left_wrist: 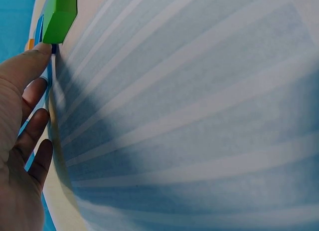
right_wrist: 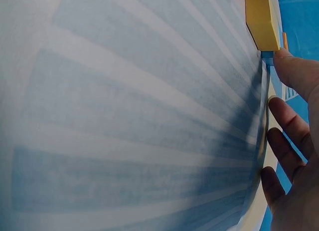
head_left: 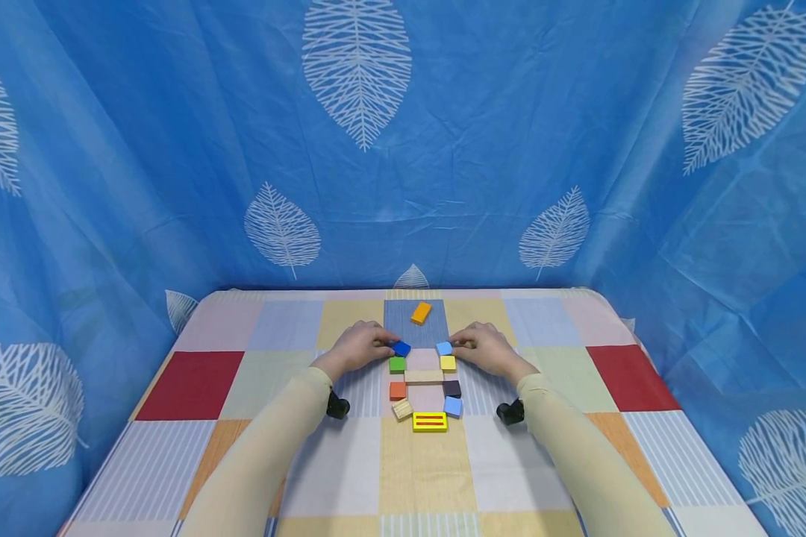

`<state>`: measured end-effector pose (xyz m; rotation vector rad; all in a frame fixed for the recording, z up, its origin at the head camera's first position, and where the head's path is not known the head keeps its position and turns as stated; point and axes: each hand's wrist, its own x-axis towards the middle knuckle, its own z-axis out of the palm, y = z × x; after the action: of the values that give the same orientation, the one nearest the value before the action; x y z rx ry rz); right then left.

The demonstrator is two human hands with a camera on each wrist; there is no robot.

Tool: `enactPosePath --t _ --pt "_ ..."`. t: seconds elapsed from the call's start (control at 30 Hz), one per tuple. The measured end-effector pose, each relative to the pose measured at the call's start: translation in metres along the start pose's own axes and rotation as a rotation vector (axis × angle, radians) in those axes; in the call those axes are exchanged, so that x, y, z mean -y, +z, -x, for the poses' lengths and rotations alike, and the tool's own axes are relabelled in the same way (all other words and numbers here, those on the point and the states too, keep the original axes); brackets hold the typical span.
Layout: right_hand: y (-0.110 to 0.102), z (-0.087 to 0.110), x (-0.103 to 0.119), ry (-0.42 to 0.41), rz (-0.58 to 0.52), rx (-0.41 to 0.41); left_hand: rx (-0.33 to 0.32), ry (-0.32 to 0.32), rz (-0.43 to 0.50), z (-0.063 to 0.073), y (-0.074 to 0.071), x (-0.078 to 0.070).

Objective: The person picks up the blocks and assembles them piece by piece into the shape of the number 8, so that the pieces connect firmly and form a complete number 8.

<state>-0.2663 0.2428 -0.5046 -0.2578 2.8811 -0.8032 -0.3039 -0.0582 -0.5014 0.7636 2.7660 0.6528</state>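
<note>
In the head view my left hand [head_left: 361, 346] pinches a dark blue block [head_left: 401, 349] between thumb and forefinger, at its left side. My right hand [head_left: 486, 348] does likewise with a light blue block [head_left: 444, 349], from its right side. Both blocks lie slanted on the cloth. Just nearer than the dark blue one is a green block [head_left: 397, 365]; a yellow block [head_left: 448, 364] sits just nearer than the light blue one. In the left wrist view the green block [left_wrist: 61, 16] partly hides the dark blue block; the other fingers are spread loosely.
A pale wooden bar [head_left: 424, 377] lies between the two rows. Nearer are a red block [head_left: 398, 391], a black block [head_left: 452, 388], a wooden block [head_left: 402, 409], a blue block [head_left: 453, 406] and a yellow block with red stripes [head_left: 430, 422]. An orange block [head_left: 421, 312] lies farther back.
</note>
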Motion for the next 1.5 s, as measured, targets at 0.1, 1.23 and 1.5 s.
enactPosePath --t 0.1,1.23,1.5 --pt "0.0 -0.001 0.0 0.002 0.001 0.001 -0.001 0.001 -0.001 0.0 0.0 0.001" --pt "-0.014 -0.014 0.002 -0.042 -0.035 0.021 0.012 -0.024 0.018 0.0 -0.005 -0.002" --pt "-0.019 -0.037 0.012 -0.061 0.028 -0.006 0.016 -0.011 0.02 0.001 -0.002 0.0"
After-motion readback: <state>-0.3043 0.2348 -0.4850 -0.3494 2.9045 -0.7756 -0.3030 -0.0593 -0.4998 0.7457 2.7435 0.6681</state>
